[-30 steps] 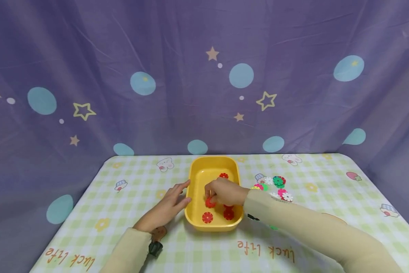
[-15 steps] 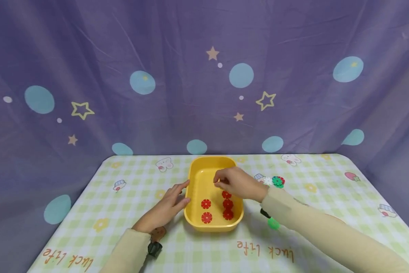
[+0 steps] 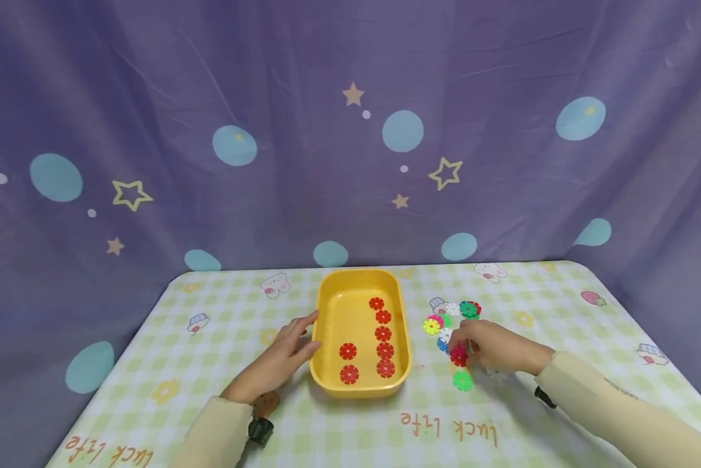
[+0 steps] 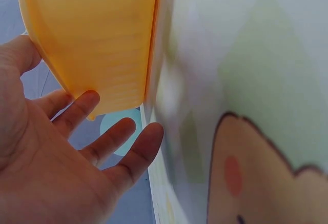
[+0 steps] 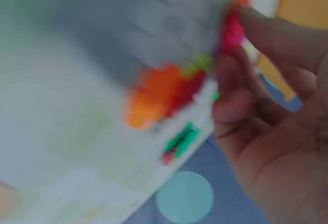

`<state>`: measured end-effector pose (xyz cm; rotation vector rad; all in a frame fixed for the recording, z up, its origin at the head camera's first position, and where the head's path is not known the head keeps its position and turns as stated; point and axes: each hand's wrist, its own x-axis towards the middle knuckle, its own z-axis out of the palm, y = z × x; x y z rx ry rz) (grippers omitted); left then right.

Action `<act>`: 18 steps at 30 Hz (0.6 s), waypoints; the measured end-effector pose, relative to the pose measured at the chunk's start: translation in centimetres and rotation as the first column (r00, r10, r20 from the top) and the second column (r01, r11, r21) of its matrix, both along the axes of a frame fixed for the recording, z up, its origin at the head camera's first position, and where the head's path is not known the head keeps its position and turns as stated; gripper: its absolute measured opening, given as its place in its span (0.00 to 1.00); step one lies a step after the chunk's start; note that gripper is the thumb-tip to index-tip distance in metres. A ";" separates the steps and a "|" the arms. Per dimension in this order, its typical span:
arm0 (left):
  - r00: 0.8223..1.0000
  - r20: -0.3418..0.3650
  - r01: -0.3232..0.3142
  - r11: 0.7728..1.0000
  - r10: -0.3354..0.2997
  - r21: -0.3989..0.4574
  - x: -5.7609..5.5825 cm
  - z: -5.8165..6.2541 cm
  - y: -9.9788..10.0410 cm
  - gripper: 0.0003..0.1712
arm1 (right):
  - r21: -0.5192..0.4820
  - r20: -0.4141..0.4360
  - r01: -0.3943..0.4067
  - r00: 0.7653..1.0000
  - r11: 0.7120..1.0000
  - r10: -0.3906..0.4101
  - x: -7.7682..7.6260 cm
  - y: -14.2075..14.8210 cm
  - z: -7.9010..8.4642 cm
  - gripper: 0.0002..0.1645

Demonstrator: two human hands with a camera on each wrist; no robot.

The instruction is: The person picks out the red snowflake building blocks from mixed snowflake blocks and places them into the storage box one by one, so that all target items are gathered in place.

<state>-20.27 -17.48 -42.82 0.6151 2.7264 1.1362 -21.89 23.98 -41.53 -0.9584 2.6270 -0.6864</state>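
My right hand (image 3: 497,348) is over a loose pile of notched plastic discs right of the tray. Its thumb and fingers pinch a red snowflake disc (image 3: 458,355), which looks blurred pink-red between the fingertips in the right wrist view. A yellow tray (image 3: 359,392) stands in the middle of the table. Inside it, several red discs (image 3: 383,333) form a column along the right side, and two more red discs (image 3: 348,374) lie at the front left. My left hand (image 3: 274,364) rests at the tray's left rim with fingers spread and extended, as the left wrist view (image 4: 56,147) also shows.
Around my right hand lie a light green disc (image 3: 462,381), a yellow disc (image 3: 432,326), a dark green disc (image 3: 469,309) and white ones (image 3: 452,309). An orange disc (image 5: 154,96) shows in the right wrist view. A purple curtain (image 3: 268,214) hangs behind the checked tablecloth (image 3: 222,351).
My right hand let go of a red disc at the tray's front left, rose out and moved right to the loose discs, where it now pinches another. The left hand has stayed at the rim.
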 end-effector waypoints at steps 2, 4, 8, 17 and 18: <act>1.000 0.002 -0.004 1.000 0.004 -0.002 0.0 0.0 0.0 0.35 | -0.009 -0.029 0.002 1.000 1.000 -0.002 0.4 0.4 -0.6 0.19; 1.000 0.003 -0.006 1.000 0.006 -0.005 0.0 0.0 0.0 0.35 | -0.002 -0.052 0.019 0.998 1.000 -0.019 0.7 0.8 -1.0 0.21; 1.000 0.011 -0.010 1.000 0.010 -0.003 0.1 0.0 0.0 0.34 | -0.016 -0.080 0.037 0.996 0.999 -0.038 0.8 1.2 -1.2 0.22; 1.000 0.012 -0.016 1.000 0.016 0.004 0.1 0.1 0.1 0.34 | -0.034 -0.083 0.003 0.997 0.999 -0.006 0.2 1.0 -1.3 0.15; 1.000 0.013 -0.017 1.000 0.017 0.003 0.1 0.1 0.1 0.34 | -0.028 -0.077 0.001 0.997 1.000 -0.003 0.2 0.9 -1.3 0.15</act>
